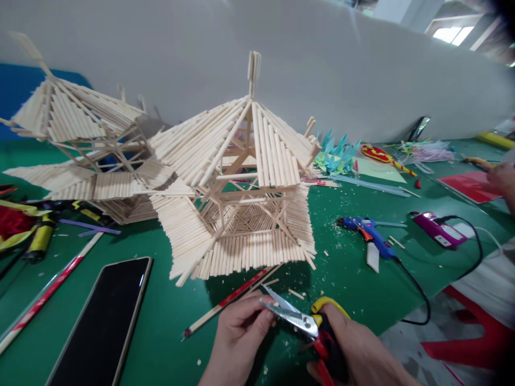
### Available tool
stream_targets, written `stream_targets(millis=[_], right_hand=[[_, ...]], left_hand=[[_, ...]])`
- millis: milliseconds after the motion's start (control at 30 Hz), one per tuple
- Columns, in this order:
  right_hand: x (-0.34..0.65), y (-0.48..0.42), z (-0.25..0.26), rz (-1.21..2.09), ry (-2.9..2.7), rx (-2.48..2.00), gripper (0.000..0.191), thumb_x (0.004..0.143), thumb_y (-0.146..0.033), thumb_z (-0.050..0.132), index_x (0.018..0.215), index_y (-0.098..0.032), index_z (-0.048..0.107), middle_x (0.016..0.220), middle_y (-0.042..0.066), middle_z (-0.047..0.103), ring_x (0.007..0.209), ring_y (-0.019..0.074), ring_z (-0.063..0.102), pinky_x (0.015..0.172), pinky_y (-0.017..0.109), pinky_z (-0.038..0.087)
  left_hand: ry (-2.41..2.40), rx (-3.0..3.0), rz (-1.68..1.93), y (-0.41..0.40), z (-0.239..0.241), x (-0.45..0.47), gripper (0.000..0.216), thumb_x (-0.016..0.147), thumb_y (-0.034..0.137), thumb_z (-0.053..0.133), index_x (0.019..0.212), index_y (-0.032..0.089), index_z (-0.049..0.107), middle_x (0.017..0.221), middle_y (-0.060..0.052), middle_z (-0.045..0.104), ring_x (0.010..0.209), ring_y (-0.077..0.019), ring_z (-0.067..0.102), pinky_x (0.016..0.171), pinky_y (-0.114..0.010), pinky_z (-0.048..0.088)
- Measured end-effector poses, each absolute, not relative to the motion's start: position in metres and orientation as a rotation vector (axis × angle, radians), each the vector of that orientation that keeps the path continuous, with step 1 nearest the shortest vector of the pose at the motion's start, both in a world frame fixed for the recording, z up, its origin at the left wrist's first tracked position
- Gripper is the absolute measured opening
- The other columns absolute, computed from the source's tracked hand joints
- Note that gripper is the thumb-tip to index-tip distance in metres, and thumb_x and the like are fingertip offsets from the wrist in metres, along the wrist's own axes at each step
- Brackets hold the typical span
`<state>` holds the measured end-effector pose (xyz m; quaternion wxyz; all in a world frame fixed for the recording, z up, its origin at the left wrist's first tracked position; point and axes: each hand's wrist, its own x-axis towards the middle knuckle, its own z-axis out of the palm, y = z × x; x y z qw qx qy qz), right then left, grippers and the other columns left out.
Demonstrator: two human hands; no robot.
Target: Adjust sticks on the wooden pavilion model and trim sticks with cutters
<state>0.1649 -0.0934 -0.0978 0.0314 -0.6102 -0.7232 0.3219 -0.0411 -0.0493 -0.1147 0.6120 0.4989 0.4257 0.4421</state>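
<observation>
My right hand (358, 348) is closed round the yellow, red and black handles of a pair of scissors (300, 317), whose blades stand open and point left. My left hand (239, 335) pinches something small right at the blades; I cannot make out what. Just beyond the hands stands a pagoda-like model made of wooden sticks (241, 187) on the green table (161, 332). A second stick model (84, 150) stands behind it to the left. A long stick with red wrapping (229, 303) lies under the near model's front edge.
A black phone (107, 316) lies at the front left beside a long red-striped stick (44, 297). A blue glue gun (370, 233) and a purple device (436, 229) with black cable lie to the right. Paper cranes (336, 153) and another person's hand (501, 179) are farther back. A red stool (478, 332) stands beside the table.
</observation>
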Motion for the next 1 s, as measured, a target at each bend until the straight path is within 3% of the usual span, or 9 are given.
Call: stream_targets(millis=[433,700,867,1000], right_hand=[[0.164,-0.103,-0.124,0.850,-2.146,-2.046,0.031,0.064,-0.036,0.049,0.089,-0.021,0.039,0.060,0.002,0.064,0.048,0.0193,0.060,0.044,0.026,0.038],[0.168,-0.101,-0.123,0.890,-2.162,-2.014,0.032,0.064,-0.030,0.053,0.093,-0.022,0.041,0.063,0.001,0.067,0.053,0.0203,0.064,0.045,0.025,0.037],[0.169,-0.089,-0.100,1.011,-2.152,-2.039,0.021,0.072,-0.038,0.051,0.081,-0.024,0.038,0.071,0.002,0.066,0.059,0.0192,0.062,0.048,0.025,0.039],[0.170,-0.086,-0.088,1.098,-2.113,-2.010,0.027,0.067,-0.036,0.056,0.082,-0.024,0.038,0.076,0.003,0.064,0.063,0.0189,0.060,0.054,0.026,0.041]], left_hand=[[0.993,1.333,0.979,-0.049,-0.112,-0.043,0.019,0.081,0.023,0.055,0.067,0.018,0.068,0.060,0.000,0.054,0.059,-0.0136,0.049,0.056,-0.023,0.038],[1.040,1.329,0.954,-0.049,-0.107,-0.041,0.019,0.079,0.023,0.057,0.063,0.017,0.066,0.058,0.001,0.053,0.056,-0.0121,0.045,0.052,-0.021,0.035],[1.066,1.212,0.952,-0.049,-0.107,-0.037,0.021,0.081,0.028,0.056,0.065,0.017,0.065,0.055,0.003,0.049,0.055,-0.0115,0.044,0.053,-0.021,0.034],[1.039,1.114,0.957,-0.050,-0.109,-0.035,0.023,0.081,0.031,0.056,0.064,0.017,0.063,0.055,0.004,0.048,0.054,-0.0108,0.042,0.052,-0.021,0.033]])
